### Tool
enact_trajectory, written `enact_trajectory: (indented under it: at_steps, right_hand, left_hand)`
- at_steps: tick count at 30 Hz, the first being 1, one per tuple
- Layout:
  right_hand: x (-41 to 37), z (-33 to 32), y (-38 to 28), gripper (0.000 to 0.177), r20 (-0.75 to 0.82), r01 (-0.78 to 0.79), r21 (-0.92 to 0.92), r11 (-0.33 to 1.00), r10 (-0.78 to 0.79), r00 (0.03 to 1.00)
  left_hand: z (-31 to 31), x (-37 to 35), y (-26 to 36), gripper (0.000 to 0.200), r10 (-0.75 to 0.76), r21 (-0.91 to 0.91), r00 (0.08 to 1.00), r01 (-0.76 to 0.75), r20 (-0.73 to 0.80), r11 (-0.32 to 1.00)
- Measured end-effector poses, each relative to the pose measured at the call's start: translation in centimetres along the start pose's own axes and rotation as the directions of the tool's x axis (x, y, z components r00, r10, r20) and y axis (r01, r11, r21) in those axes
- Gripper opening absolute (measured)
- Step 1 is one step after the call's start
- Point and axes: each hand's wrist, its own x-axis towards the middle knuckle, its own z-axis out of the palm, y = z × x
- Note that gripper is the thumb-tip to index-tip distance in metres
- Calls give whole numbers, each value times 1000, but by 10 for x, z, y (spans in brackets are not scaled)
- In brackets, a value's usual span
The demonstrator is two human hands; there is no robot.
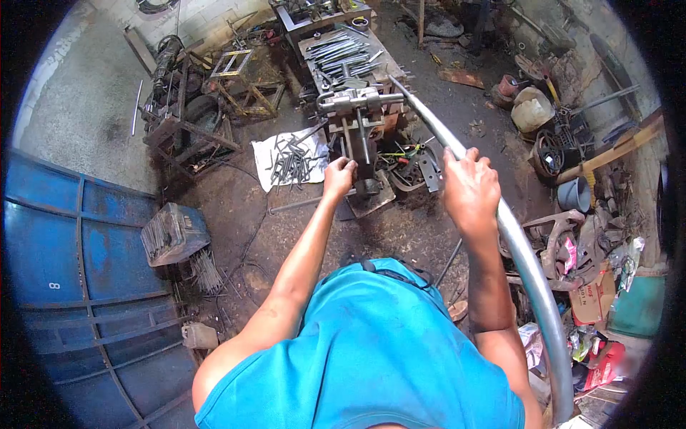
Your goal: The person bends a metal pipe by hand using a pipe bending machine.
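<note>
Pressure should, I judge, stay even: right hand point(468, 189), fingers curled tight round the pipe point(525, 264) arcing back from the bender point(357, 104), guides, while left hand point(339, 175), fingers closed on the lever point(350, 139) just below the bender, pulls smoothly.

A: Floor?
B: Dark, grimy dirt floor point(236, 214) in the middle; a paler concrete slab point(78, 107) lay upper left.
A: Walls?
B: A whitewashed block wall point(207, 21) ran along the top.
A: Furniture?
B: A workbench point(388, 61) piled with steel rods stood top centre, with a welded angle-iron frame point(239, 82) to its left. A blue steel gate panel point(64, 243) lay at left. A scrap heap point(593, 236) crowded the right.
A: Light?
B: Flat and even, no hard shadows.
</note>
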Motion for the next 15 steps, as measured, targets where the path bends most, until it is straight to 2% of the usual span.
enact_trajectory:
  at_steps: [1, 4, 5, 7, 8, 10, 11, 13, 15]
  right_hand:
    - [0, -2, 0, 29, 18, -1, 8, 1000, 1, 1000]
    - [0, -3, -1, 31, 32, -7, 24, 1000, 6, 999]
    - [0, -3, -1, 32, 27, -11, 31, 999, 11, 1000]
    - [0, -2, -2, 32, 24, -19, 48, 999, 17, 1000]
    - [0, -2, -2, 31, 22, -26, 66, 997, 25, 999]
    - [0, -4, -2, 31, 24, -33, 79, 996, 31, 999]
    - [0, -5, -3, 30, 29, -35, 91, 995, 32, 999]
    - [0, -6, -3, 29, 15, -46, 99, 994, 45, 999]
    - [-1, -4, -4, 28, 5, -62, 105, 993, 61, 998]
  left_hand:
    - [-3, -7, 2, 20, 39, -66, 997, -44, -65, 997]
    - [-14, 12, -27, 21, 19, -86, 991, -31, -135, 996]
    - [-19, 18, -28, 24, -30, -53, 992, 24, -119, 998]
    - [-30, 21, -3, 23, 15, 81, 995, -7, -100, 997]
    - [-30, 29, -3, 23, 17, 82, 995, -9, -97, 997]
    - [-29, 45, 1, 22, 127, 83, 961, -110, -245, 990]
    - [-28, 50, 3, 22, 131, 84, 962, -114, -238, 990]
    - [-25, 52, 24, 24, 138, 88, 916, -113, -377, 990]
    - [-25, 58, 30, 22, 170, 131, 918, -130, -358, 983]
